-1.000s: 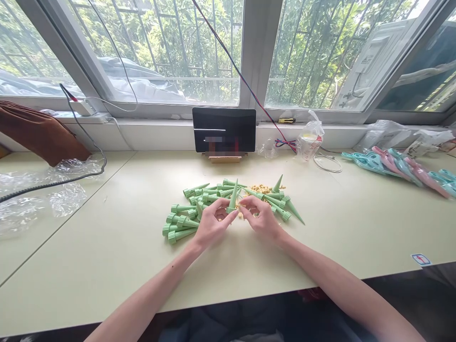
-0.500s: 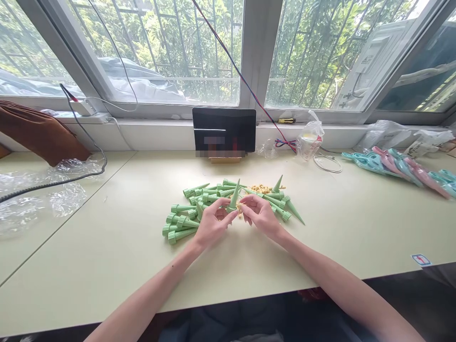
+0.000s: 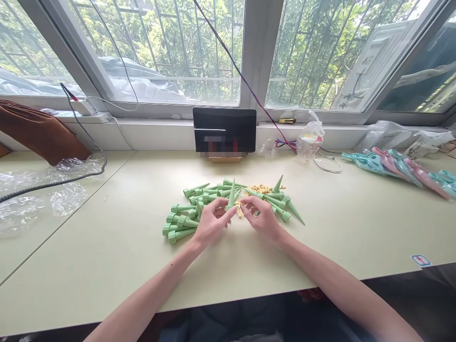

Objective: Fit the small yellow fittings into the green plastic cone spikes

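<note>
My left hand (image 3: 214,222) is closed round the wide end of a green plant watering spike (image 3: 232,194), its point upward. Close beside it, my right hand (image 3: 262,217) pinches thumb and fingers together at a small yellow plastic piece (image 3: 242,203), mostly covered by the fingertips. A few loose yellow pieces (image 3: 240,212) lie on the table between the hands. Left of and behind my left hand spreads a pile of green spikes (image 3: 180,221). Further spikes (image 3: 281,202) lie beyond my right hand, beside a heap of yellow pieces (image 3: 261,188).
A dark tablet (image 3: 224,128) leans on a small stand at the table's back. Right of it are a bagged cup (image 3: 309,140) and a coiled white cable (image 3: 327,164). Wrapped teal and pink hangers (image 3: 399,164) lie far right; a brown bag (image 3: 39,133) and clear plastic wrap (image 3: 67,197) lie left.
The spike in my left hand has tipped more upright and shifted slightly left. My right fingertips have drawn a little away from its base.
</note>
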Demonstrator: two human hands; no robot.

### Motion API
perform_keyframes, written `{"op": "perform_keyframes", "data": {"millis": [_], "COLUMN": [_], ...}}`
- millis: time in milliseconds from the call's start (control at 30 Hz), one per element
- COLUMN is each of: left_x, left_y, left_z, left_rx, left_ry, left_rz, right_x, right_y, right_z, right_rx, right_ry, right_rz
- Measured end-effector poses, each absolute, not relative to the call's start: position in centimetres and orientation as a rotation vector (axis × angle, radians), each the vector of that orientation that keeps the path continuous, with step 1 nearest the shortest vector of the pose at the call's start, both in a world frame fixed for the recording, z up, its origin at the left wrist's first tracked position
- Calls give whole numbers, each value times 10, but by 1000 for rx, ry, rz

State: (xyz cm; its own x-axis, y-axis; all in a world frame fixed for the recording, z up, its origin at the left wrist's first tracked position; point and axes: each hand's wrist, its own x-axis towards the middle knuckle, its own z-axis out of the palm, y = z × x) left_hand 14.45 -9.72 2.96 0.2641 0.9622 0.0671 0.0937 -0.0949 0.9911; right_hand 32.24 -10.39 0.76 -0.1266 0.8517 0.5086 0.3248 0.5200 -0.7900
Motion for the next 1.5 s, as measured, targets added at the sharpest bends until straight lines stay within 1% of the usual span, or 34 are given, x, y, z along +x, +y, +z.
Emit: {"op": "perform_keyframes", "data": {"millis": [467, 1167, 1500], "left_x": [141, 146, 146], "left_y": [-95, -99, -99], "left_z": [27, 29, 29], "left_rx": [1504, 1479, 1497], "left_ry": [1031, 1005, 1007], "left_rz": [1007, 988, 980], "right_x": [323, 325, 328], "right_y": [-106, -103, -100], "right_z": [10, 5, 2], "right_rx": [-1026, -966, -944], "right_ry": [-1707, -1719, -1743], "right_rz": [651, 517, 512]}}
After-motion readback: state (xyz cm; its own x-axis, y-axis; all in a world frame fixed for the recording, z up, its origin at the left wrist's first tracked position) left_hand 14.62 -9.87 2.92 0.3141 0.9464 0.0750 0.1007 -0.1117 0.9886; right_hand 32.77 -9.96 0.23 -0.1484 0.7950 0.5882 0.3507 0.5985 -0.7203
